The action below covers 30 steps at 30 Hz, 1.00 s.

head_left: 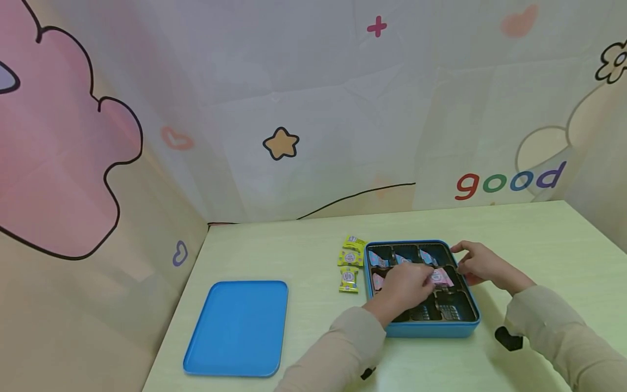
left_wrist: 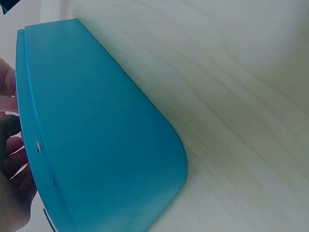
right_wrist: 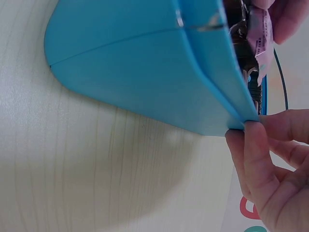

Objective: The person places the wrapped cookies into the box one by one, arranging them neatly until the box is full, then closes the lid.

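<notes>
A blue box [head_left: 431, 330] with a black divided insert stands on the table at centre right. Over its middle row, my left hand [head_left: 405, 284] pinches a pink wrapped candy [head_left: 442, 277]; that wrapper [right_wrist: 260, 43] also shows at the box edge in the right wrist view. My right hand [head_left: 482, 265] grips the box's right rim, thumb and fingers on either side of the wall [right_wrist: 140, 82]. Blue wrapped candies [head_left: 428, 257] lie in the back row. Another pink candy [head_left: 377, 281] sits in the middle row at left, partly hidden by my left hand.
Several yellow wrapped candies [head_left: 349, 279] lie in a column against the box's left side. A flat blue lid [head_left: 237, 328] rests on the table further left. Behind the table [head_left: 313, 256] hangs a printed cloth backdrop [head_left: 333, 109].
</notes>
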Motion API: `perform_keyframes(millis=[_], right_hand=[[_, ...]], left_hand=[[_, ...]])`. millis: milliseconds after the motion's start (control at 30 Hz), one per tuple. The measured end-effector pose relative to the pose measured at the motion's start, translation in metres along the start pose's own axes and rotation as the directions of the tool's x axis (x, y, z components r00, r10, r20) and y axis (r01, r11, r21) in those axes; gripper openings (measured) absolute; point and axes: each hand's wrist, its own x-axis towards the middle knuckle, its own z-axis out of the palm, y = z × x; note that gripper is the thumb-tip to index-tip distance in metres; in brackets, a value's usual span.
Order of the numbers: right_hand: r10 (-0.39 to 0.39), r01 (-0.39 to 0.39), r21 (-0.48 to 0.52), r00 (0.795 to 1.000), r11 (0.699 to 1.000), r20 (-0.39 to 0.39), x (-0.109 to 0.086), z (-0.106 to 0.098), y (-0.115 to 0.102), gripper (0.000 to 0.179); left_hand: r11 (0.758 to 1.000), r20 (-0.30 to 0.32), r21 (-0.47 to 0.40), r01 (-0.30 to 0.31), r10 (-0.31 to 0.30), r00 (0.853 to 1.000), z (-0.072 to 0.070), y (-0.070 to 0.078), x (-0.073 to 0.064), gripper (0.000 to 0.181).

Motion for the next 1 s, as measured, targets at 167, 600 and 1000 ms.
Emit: perform_keyframes(millis=[167, 600, 1000], right_hand=[[0.002, -0.002, -0.011, 1.0, 1.0, -0.004, 0.0, 0.0, 0.0, 0.048], [-0.015, 0.015, 0.004, 1.0, 1.0, -0.002, 0.0, 0.001, 0.002, 0.047], [-0.015, 0.015, 0.003, 1.0, 1.0, 0.001, 0.001, 0.0, 0.002, 0.047]], left_hand=[[1.0, 0.01, 0.027, 0.004, -0.004, 1.0, -0.001, 0.004, 0.003, 0.024], [0.994, 0.098, 0.095, 0.061, -0.071, 0.993, 0.001, 0.016, 0.011, 0.025], [0.99, 0.129, 0.126, 0.069, -0.085, 0.988, 0.002, 0.018, 0.009, 0.032]])
